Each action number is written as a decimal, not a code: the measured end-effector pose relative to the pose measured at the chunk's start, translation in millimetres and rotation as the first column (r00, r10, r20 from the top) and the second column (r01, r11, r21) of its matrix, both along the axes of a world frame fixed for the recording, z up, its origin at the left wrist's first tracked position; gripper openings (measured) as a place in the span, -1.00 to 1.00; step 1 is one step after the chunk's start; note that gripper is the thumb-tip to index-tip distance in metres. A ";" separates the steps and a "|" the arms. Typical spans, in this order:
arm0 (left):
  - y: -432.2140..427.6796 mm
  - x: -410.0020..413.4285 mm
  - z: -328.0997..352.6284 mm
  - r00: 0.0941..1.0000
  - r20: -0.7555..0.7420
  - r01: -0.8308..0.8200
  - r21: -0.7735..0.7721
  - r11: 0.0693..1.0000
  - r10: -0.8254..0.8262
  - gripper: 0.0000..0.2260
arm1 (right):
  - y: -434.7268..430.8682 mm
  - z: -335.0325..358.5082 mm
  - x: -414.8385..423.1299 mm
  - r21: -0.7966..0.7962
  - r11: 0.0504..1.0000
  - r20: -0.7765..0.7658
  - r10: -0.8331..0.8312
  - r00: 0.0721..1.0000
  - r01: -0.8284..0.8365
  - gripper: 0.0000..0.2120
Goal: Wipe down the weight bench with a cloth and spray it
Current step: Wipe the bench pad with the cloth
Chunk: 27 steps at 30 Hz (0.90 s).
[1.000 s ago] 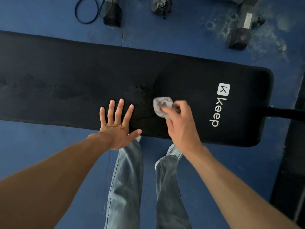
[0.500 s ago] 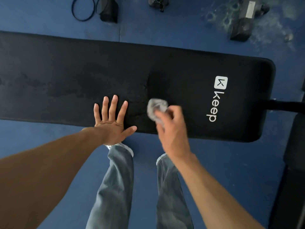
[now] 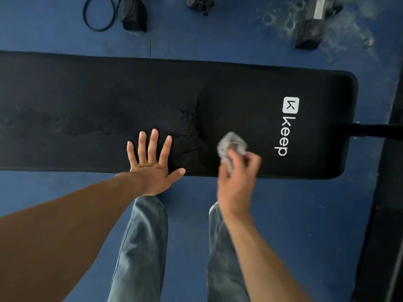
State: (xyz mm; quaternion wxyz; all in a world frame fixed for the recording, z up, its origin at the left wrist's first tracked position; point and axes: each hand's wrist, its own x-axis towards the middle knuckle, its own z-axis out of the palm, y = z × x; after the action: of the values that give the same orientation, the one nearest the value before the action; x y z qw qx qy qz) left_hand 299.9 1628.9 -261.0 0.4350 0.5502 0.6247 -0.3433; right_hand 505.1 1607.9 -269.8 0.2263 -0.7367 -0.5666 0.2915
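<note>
A long black padded weight bench (image 3: 239, 92) runs across the view, with a white "keep" logo near its right end. My right hand (image 3: 236, 182) grips a crumpled grey cloth (image 3: 231, 143) and presses it on the pad near the front edge, left of the logo. My left hand (image 3: 152, 164) lies flat on the pad's front edge, fingers spread, holding nothing. Darker damp streaks show on the pad's left half. No spray bottle is in sight.
Blue floor mats surround the bench. A black dumbbell (image 3: 311, 27) lies at the back right, a black object with a looped cable (image 3: 130, 16) at the back left. The bench's black frame bar (image 3: 375, 129) sticks out to the right. My jeans-clad legs (image 3: 141, 247) stand below.
My right hand has slid the cloth to the right along the pad's front edge, towards the logo. The left hand has stayed flat in place.
</note>
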 end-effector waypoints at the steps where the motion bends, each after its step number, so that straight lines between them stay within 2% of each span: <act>1: -0.9 -0.5 -0.4 1.000 0.000 -0.002 0.008 1.000 0.002 -0.19 | -6.5 1.9 -22.2 -0.019 0.993 -0.029 0.119 0.993 -0.119 -0.57; 3: -2.2 -1.6 -1.5 1.000 -0.001 -0.007 0.029 1.000 0.007 -0.18 | -19.9 4.6 -43.7 -0.058 0.949 -0.069 0.307 0.949 -0.311 -0.54; 5: -3.1 -1.9 -1.5 1.000 0.007 -0.007 0.037 0.999 0.007 -0.17 | -23.1 5.5 -33.9 -0.067 0.934 -0.066 0.347 0.936 -0.351 -0.55; 8: -3.8 -2.8 -1.8 1.000 0.028 -0.002 0.038 0.999 0.001 -0.19 | -1.3 6.6 8.8 -0.035 0.969 0.047 0.247 0.968 -0.246 -0.59; 12: -4.1 -4.3 -2.4 0.999 0.051 -0.008 0.040 0.999 0.006 -0.20 | 84.8 1.2 60.0 0.057 0.998 0.216 -0.026 0.976 0.014 -0.70; 15: -5.8 -5.7 -3.3 0.999 0.052 0.002 0.055 0.999 -0.005 -0.20 | 150.9 -8.8 59.1 0.112 0.985 0.220 -0.152 0.963 0.130 -0.69; 17: -6.3 -6.3 -2.7 0.999 0.054 0.000 0.052 0.999 -0.003 -0.20 | 170.2 -15.7 35.7 0.160 0.976 0.207 -0.176 0.962 0.144 -0.68; 18: -6.4 -6.1 -2.7 0.998 0.057 -0.004 0.047 0.999 0.001 -0.21 | 169.6 -17.4 20.6 0.181 0.979 0.205 -0.131 0.970 0.094 -0.68; 20: -6.4 -5.6 -3.8 0.998 0.058 -0.007 0.050 0.999 0.004 -0.20 | 148.8 -17.4 -5.9 0.196 0.964 0.186 0.142 0.972 -0.178 -0.67; 23: -6.8 -6.7 -3.8 0.998 0.056 0.003 0.059 0.998 -0.006 -0.20 | 84.3 -11.8 -12.6 0.092 0.808 0.155 0.566 0.810 -0.582 -0.66; 25: -7.6 -6.0 -4.8 0.998 0.060 -0.005 0.067 0.998 0.001 -0.20 | 45.3 -7.1 6.2 0.028 0.712 0.163 0.689 0.706 -0.701 -0.67; 27: -7.8 -6.6 -6.0 0.998 0.062 -0.007 0.077 0.997 0.002 -0.20 | 33.5 -5.0 30.3 -0.008 0.715 0.204 0.686 0.698 -0.700 -0.71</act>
State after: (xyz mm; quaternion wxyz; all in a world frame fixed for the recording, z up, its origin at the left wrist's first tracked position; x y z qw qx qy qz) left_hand 293.3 1621.1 -267.1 0.4332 0.5756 0.6249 -0.3009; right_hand 535.4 1641.4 -274.8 0.0699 -0.4854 -0.8309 0.2628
